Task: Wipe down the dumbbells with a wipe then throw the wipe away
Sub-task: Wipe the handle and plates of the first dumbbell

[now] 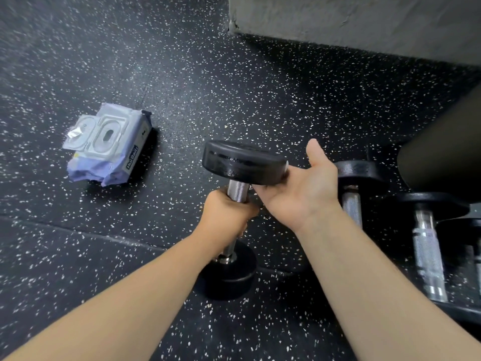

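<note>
A black dumbbell (242,162) stands on end on the speckled rubber floor, its lower head (229,277) down. My left hand (229,214) grips its knurled chrome handle just below the upper head. My right hand (307,191) cups the right rim and underside of the upper head, thumb pointing up and fingers curled under the rim. A small white sliver of the wipe (287,164) shows between those fingers and the head; the rest of the wipe is hidden.
A purple pack of wipes (109,144) lies on the floor at the left with its lid flipped open. Two more dumbbells (351,204) (426,251) lie at the right. A grey concrete wall (364,22) runs along the back. A dark rounded object (442,152) is at the right edge.
</note>
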